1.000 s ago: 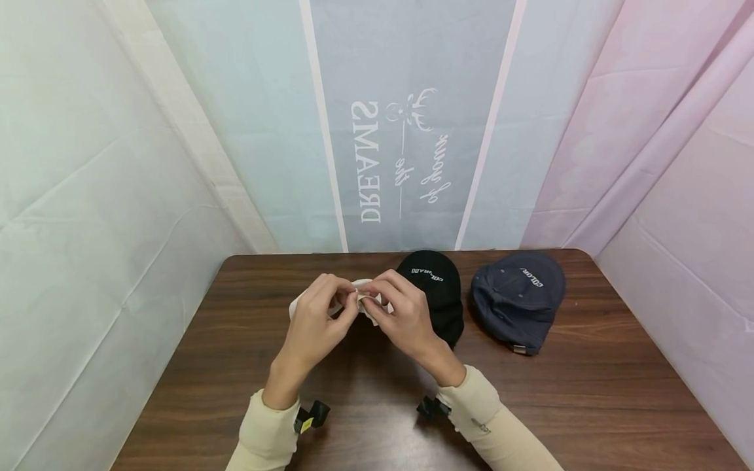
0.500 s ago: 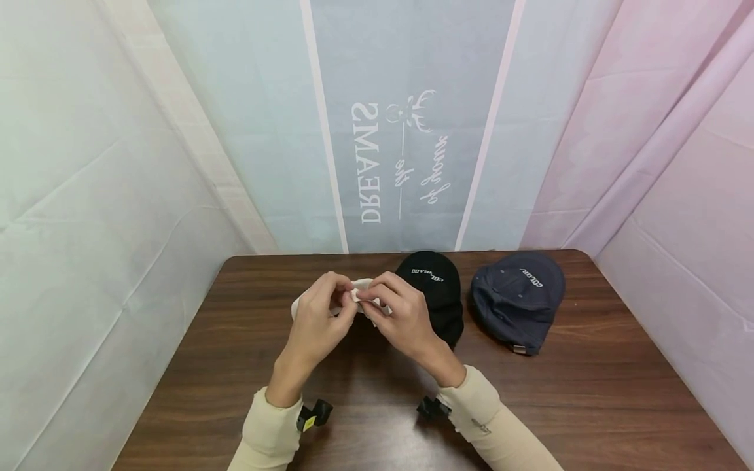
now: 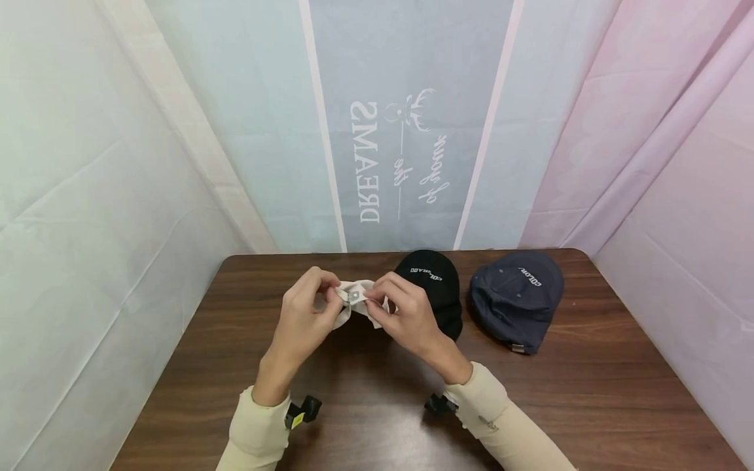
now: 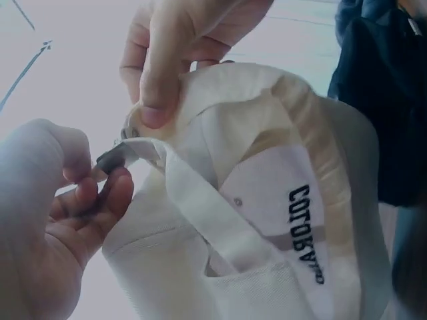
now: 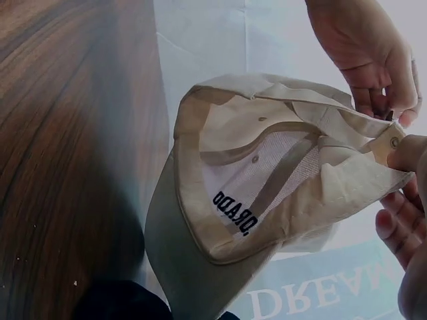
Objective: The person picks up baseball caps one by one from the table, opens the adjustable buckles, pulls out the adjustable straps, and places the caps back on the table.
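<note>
A cream baseball cap (image 3: 358, 313) is held up between both hands, its inside with dark lettering visible in both wrist views. My left hand (image 3: 303, 311) pinches the strap (image 4: 200, 193) at its end, beside a small metal buckle (image 4: 112, 160). With thumb and fingers, my right hand (image 3: 406, 311) pinches the facing part of the cap's back opening, near a metal eyelet (image 5: 393, 142). In the head view, a bit of metal shows between the two hands. Most of the cap is hidden behind them there.
Right of the hands, a black cap (image 3: 438, 288) lies on the brown wooden table (image 3: 589, 392), partly behind my right hand. Farther right lies a navy cap (image 3: 518, 301) with white lettering. Fabric curtains (image 3: 412, 52) stand along the table's back and sides.
My hands have drawn slightly apart, the left moving leftward. The metal piece between them, covered by fingers before, now shows. The black and navy caps have stayed put.
</note>
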A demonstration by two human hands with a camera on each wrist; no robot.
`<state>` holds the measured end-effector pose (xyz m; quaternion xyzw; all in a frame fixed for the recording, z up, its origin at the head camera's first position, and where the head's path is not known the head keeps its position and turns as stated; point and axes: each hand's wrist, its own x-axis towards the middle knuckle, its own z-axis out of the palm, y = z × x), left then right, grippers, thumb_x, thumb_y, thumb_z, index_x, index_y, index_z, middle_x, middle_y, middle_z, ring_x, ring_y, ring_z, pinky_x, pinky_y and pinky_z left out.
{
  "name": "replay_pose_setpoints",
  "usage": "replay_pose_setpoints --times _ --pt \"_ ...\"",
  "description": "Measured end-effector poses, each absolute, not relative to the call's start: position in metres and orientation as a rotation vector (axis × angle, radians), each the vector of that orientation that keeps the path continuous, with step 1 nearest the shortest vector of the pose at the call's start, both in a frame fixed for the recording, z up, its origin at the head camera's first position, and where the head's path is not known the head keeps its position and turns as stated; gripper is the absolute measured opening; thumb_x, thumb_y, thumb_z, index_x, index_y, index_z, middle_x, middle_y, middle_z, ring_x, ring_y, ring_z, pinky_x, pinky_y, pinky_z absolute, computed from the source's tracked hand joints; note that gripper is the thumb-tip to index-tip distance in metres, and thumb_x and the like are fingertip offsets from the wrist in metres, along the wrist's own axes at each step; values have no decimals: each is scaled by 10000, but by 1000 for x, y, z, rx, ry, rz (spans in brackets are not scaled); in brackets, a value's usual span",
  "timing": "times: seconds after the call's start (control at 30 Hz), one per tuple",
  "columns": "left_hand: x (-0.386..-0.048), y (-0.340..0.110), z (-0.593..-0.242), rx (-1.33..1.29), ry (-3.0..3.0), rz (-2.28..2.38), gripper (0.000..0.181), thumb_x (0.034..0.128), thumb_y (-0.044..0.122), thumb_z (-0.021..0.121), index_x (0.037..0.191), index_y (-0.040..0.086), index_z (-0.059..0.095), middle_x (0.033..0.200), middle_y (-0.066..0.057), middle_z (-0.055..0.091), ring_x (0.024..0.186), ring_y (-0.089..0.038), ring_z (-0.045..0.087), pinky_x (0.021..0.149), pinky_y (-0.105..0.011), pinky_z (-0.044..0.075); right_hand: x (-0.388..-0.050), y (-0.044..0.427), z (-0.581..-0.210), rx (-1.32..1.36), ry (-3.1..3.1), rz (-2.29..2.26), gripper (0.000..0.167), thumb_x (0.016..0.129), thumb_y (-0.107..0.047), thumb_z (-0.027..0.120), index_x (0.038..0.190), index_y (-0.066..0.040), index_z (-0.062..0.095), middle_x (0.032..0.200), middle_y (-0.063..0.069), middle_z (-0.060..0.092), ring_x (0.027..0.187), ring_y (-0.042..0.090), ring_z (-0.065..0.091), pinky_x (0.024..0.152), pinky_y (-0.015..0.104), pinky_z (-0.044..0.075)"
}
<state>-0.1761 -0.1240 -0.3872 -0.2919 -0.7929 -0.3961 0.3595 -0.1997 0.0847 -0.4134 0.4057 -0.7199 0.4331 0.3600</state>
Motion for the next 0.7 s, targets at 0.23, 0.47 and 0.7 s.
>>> replay_pose_setpoints --times 0.23,0.47,0.7 --pt "-174 -124 -386 -820 -2066 -1050 132 930 -79 642 1023 10 672 908 -51 641 809 -150 617 730 -203 502 -199 88 -414 1010 -1907 1084 166 891 46 758 990 -86 741 892 10 647 669 120 575 529 271 474" --pt "-173 -125 -394 -1009 -2077 -1009 286 896 -11 767 1129 -15 602 989 -80 604 864 -187 599 761 -259 536 -200 91 -416 995 -1925 1105 207 918 51 710 1062 -93 749 829 -4 596 601 118 530 556 187 441" --pt "-175 -120 -399 -1037 -2083 -743 368 822 94 896 1041 24 609 1000 -48 636 860 -174 593 723 -296 517 -200 95 -415 972 -1956 1172 235 924 73 686 1092 -80 744 836 21 665 593 67 545 544 176 474"
